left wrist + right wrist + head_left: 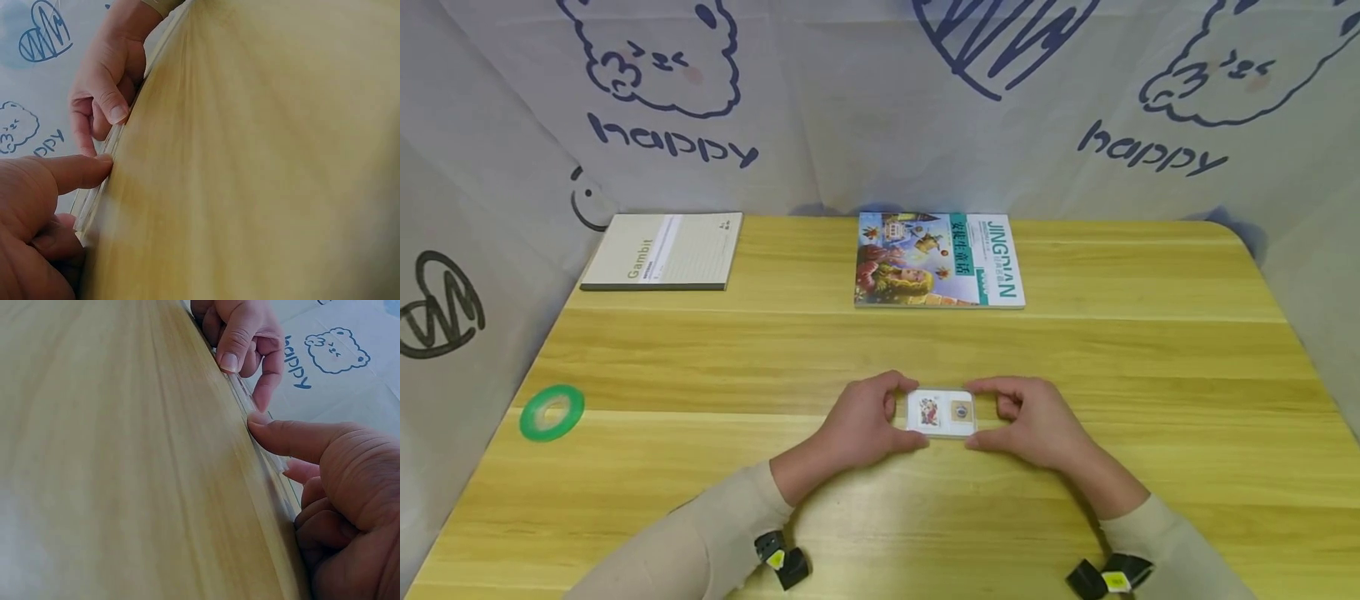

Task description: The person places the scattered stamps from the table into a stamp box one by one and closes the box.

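Observation:
A small clear plastic case (942, 413) with a white insert lies flat at the middle front of the table. Its insert bears a colourful stamp-like picture on the left and a tan square with a round emblem on the right. My left hand (865, 423) pinches the case's left end between thumb and forefinger. At the opposite end, the thumb and forefinger of my right hand (1039, 423) pinch it too. Both wrist views show the case edge-on, low against the tabletop, with each thumb along its near edge. The other fingers are curled in.
A notebook (662, 252) lies at the back left of the wooden table (700, 350). An illustrated book (938, 260) rests at the back middle. Near the left edge is a roll of green tape (552, 413). White cloth (850, 108) with drawings hangs behind and beside the table.

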A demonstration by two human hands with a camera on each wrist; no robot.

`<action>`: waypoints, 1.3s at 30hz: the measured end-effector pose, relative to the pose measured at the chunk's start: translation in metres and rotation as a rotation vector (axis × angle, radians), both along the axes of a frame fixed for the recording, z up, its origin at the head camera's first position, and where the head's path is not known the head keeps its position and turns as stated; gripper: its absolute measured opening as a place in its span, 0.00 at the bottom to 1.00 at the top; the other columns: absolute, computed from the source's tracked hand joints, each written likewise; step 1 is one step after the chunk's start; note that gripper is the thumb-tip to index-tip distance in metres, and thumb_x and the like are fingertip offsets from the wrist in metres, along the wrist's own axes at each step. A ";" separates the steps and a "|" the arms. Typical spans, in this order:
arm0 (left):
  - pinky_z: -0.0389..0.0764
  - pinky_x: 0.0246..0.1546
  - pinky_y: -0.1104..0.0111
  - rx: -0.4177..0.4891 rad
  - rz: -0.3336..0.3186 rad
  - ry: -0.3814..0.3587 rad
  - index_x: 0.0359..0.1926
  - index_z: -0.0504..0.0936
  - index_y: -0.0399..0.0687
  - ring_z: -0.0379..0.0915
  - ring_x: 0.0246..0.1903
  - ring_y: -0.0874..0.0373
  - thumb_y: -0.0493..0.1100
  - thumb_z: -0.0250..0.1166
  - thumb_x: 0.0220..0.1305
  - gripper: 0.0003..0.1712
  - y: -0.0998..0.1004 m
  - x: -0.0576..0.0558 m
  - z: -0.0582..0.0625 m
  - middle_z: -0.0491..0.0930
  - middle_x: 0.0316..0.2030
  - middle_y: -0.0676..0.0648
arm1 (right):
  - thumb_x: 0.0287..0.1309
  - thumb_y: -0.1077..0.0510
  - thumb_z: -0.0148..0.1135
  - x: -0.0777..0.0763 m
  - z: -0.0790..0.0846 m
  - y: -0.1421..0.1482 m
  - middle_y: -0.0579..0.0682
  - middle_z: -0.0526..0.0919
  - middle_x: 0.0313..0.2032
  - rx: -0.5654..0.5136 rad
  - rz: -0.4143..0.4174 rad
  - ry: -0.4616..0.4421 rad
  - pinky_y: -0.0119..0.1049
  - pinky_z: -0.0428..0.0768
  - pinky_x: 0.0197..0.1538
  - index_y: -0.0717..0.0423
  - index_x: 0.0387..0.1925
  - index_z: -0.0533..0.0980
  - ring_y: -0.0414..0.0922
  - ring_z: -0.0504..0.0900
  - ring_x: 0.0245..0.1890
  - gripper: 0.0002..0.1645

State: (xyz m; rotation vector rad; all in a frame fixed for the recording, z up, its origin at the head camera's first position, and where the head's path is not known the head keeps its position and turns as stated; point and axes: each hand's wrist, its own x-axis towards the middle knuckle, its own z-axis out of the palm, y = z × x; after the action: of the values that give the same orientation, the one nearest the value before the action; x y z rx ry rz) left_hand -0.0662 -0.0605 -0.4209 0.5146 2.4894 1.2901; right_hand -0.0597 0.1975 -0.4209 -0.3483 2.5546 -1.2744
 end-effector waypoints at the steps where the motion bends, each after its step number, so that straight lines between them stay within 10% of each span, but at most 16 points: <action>1: 0.63 0.21 0.71 0.003 0.000 -0.006 0.57 0.80 0.38 0.60 0.19 0.62 0.43 0.84 0.44 0.37 0.000 0.000 0.000 0.68 0.20 0.52 | 0.37 0.51 0.86 0.000 0.000 0.000 0.41 0.60 0.14 0.002 -0.003 -0.005 0.34 0.67 0.29 0.53 0.52 0.84 0.39 0.58 0.17 0.35; 39: 0.64 0.20 0.69 -0.067 0.017 -0.019 0.57 0.78 0.40 0.64 0.20 0.60 0.46 0.84 0.42 0.40 0.004 0.000 0.000 0.70 0.22 0.50 | 0.38 0.51 0.85 0.000 -0.005 0.000 0.40 0.57 0.14 -0.025 0.013 -0.027 0.33 0.64 0.27 0.52 0.55 0.83 0.38 0.55 0.16 0.38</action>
State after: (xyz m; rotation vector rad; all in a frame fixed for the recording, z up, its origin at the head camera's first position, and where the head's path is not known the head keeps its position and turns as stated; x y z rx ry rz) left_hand -0.0665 -0.0565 -0.4209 0.4638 2.5171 1.2070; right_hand -0.0601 0.1979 -0.4261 -0.3496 2.5116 -1.2991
